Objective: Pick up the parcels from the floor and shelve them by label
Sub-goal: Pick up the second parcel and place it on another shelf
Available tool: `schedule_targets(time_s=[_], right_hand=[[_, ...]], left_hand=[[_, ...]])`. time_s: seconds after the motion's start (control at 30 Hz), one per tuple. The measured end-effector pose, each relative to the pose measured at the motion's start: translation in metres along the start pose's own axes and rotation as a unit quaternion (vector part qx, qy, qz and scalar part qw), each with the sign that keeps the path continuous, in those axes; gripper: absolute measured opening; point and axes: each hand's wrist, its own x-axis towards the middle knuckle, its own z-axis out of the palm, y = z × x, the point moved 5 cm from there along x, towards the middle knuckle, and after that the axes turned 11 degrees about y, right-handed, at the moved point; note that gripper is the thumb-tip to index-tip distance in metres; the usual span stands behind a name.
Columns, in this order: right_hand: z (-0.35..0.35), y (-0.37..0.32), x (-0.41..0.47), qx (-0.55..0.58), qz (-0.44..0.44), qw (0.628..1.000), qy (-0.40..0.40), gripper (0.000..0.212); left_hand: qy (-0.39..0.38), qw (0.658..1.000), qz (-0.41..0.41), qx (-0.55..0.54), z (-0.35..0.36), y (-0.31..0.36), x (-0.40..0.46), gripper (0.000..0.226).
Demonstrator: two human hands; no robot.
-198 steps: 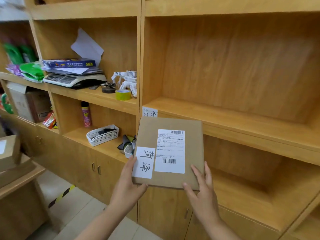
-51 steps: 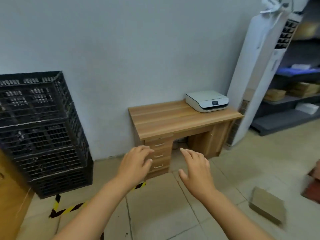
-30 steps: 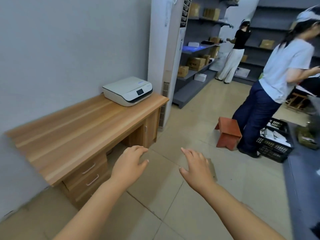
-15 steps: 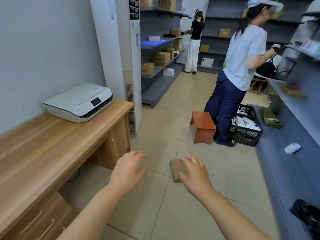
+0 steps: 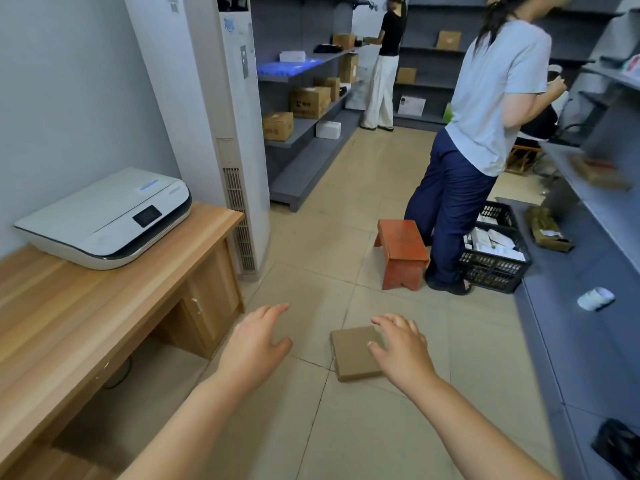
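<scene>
A flat brown cardboard parcel lies on the tiled floor in front of me, plain side up, no label showing. My right hand hovers over its right edge with fingers spread, hiding that side; I cannot tell if it touches. My left hand is held out empty, fingers apart, to the left of the parcel and clear of it.
A wooden desk with a white printer stands at my left, a tall white air conditioner behind it. Ahead are a red stool, a person in a grey shirt, a black crate. Grey shelves line the right.
The view has turned from the wooden shelves, where I held a labelled parcel, to the aisle floor. Both hands, now empty, have come closer to the parcel on the floor.
</scene>
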Motion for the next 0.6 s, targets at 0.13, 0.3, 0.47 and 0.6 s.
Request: schedule_targets(time_s=[0.13,0.3,0.47,0.6], right_hand=[[0.012,0.002,0.046,-0.003,0.022,1.000,0.009,0.048],[0.031,0.009,0.113,-0.027,0.068,0.997,0.017,0.048],[0.054,0.008,0.175,-0.038,0.133,0.990,0.032,0.047],[0.074,0.008,0.212,-0.032,0.170,0.984,0.044,0.047]], left_hand=[[-0.018,1.000,0.007,-0.016,0.020,-0.013,0.054,0.062],[-0.045,0.998,0.032,-0.035,0.043,-0.034,0.138,0.069],[-0.093,0.993,0.051,-0.051,0.067,-0.063,0.223,0.072],[-0.128,0.988,0.069,-0.044,0.090,-0.080,0.282,0.073]])
